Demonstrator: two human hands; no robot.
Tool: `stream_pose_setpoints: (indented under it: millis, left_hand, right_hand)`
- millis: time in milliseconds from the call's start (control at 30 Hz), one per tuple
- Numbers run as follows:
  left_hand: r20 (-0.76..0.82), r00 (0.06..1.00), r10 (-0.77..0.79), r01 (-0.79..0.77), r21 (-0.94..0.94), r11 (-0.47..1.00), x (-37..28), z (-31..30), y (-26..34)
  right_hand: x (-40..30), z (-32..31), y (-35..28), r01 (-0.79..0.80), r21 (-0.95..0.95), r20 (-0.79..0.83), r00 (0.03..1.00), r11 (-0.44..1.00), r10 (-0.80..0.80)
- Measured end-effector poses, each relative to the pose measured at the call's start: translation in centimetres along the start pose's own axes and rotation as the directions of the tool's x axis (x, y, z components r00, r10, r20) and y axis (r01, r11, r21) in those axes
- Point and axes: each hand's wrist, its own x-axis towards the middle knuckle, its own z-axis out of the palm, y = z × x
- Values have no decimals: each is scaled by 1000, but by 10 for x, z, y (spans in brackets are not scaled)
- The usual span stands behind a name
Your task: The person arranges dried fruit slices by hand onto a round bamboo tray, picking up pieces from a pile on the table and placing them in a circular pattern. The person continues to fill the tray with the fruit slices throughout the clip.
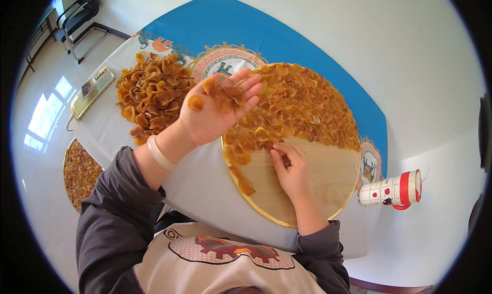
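Observation:
My left hand [219, 109] is palm up over the gap between a heap and a tray, with several thin brown dried slices [226, 97] lying on its palm and fingers. The round woven tray [319, 178] with a yellow rim lies on the table. Overlapping dried slices [303, 102] cover its far part and a strip down its left side. Bent over the edge of that layer, my right hand [292, 167] pinches a dark dried slice [285, 160] between thumb and fingers. To the left is a loose heap of the same slices [153, 90].
A phone in a clear case [92, 92] lies at the table's left edge. A white and red lidded cup [390, 190] is at the right. Below the table at left is another round tray of slices [80, 175]. A chair [78, 21] stands beyond.

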Motion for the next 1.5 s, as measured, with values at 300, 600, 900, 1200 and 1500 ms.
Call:
stream_pose_setpoints:
  millis: [300, 600, 900, 1200, 1500]
  left_hand:
    - [304, 952, -9, -74, 260, 963, -1, -7, -3]
    - [304, 952, 44, -94, 154, 984, 1, -18, -5]
    - [235, 971, 32, -54, 85, 995, 0, -15, -7]
    - [-4, 998, -62, 62, -9, 998, 0, 4, -4]
    - [317, 948, 18, -114, 285, 952, -1, -12, -2]
  right_hand:
    - [11, -7, -20, 121, -32, -110, 986, 992, -124]
    - [77, -3, -74, 367, -105, 28, 930, 924, -366]
    - [84, 18, -82, 168, 34, 36, 985, 985, -169]
    - [58, -39, -59, -349, 509, 86, 930, 787, 357]
    - [16, -46, -12, -708, 460, 340, 698, 536, 630]
